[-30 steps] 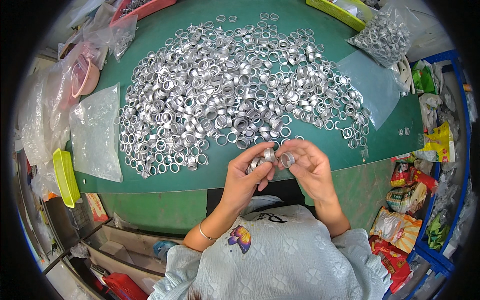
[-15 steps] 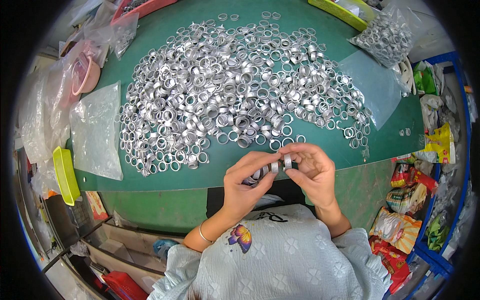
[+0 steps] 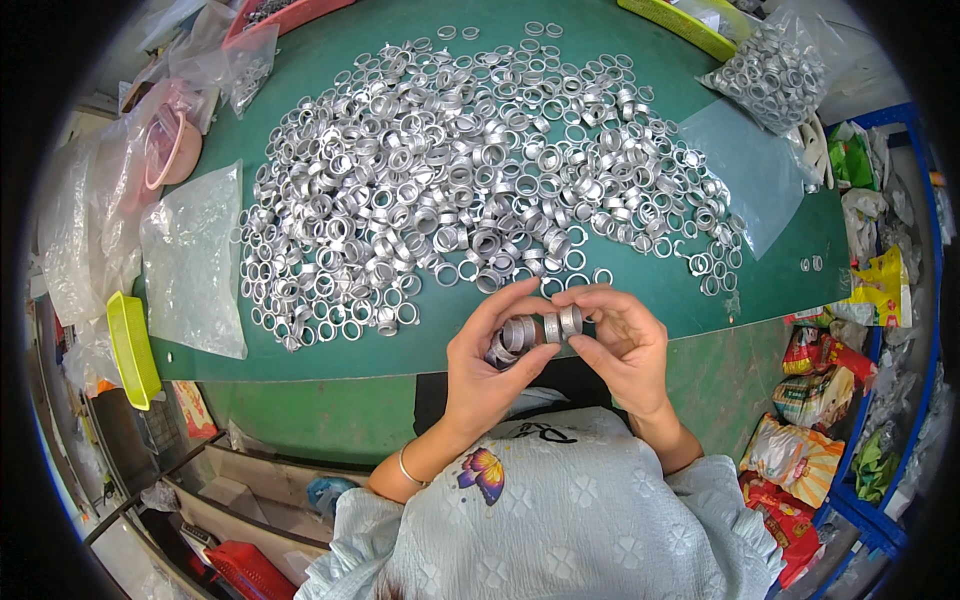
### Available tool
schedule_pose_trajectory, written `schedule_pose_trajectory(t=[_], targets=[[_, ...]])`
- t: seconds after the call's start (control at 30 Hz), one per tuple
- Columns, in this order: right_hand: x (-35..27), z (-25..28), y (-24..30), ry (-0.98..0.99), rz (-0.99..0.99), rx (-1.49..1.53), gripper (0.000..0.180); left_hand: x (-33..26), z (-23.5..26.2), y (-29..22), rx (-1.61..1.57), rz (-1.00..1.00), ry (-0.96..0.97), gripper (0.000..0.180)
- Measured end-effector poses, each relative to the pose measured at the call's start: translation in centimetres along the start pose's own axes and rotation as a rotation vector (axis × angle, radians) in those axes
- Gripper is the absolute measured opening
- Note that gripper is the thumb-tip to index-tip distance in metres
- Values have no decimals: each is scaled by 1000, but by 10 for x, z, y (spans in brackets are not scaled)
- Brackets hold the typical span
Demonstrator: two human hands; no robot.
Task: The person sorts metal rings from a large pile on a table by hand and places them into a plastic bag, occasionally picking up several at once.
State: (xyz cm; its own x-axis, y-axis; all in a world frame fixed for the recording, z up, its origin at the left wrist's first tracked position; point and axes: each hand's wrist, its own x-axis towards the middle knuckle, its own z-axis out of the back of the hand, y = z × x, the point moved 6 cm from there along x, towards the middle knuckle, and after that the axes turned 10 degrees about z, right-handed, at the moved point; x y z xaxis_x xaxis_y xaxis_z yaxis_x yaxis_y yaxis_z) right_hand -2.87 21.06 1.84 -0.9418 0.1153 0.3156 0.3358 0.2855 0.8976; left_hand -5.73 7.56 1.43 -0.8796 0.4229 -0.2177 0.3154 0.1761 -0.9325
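Observation:
My left hand [image 3: 492, 350] is curled around several silver metal rings [image 3: 517, 334], with one more ring [image 3: 552, 327] by its thumb and fingertips. Between the thumb and fingers of my right hand [image 3: 622, 340] a metal ring [image 3: 570, 320] is pinched, close beside the left hand's ring. Whether these two rings touch, I cannot tell. Both hands are held over the near edge of the green table [image 3: 420, 350]. Just beyond them spreads a large heap of loose silver rings [image 3: 430, 180]. Fingers hide part of what my left hand holds.
Flat clear plastic bags [image 3: 193, 260] lie left of the heap, and a bluish sheet [image 3: 755, 180] lies right. A bag full of rings [image 3: 770, 75] stands at the far right. Left are a yellow-green tray [image 3: 133, 350] and a pink basin [image 3: 180, 155]. Two rings [image 3: 811, 264] lie apart at right.
The fingers of my left hand have opened somewhat, showing more of the rings in its palm. My right hand's ring has turned and shifted slightly left. The heap looks unchanged.

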Motion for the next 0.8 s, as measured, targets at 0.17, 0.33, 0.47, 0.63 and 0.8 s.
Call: schedule_pose_trajectory(t=[0.17,0.33,0.47,0.63,0.8], targets=[[-5,1,-8,-76,-184,173,40,-2,3,0,77,1,-79,49],[-9,-4,-14,-52,-311,309,34,-2,2,-9,258,-150,-99,35],[-7,-12,-12,-33,-338,47,30,-2,-1,-9,264,-106,-78,34],[-10,-4,-18,-105,-346,230,28,0,4,7,-250,204,7,37],[-10,-1,-21,-218,-397,481,30,6,6,20,-690,397,81,43]])
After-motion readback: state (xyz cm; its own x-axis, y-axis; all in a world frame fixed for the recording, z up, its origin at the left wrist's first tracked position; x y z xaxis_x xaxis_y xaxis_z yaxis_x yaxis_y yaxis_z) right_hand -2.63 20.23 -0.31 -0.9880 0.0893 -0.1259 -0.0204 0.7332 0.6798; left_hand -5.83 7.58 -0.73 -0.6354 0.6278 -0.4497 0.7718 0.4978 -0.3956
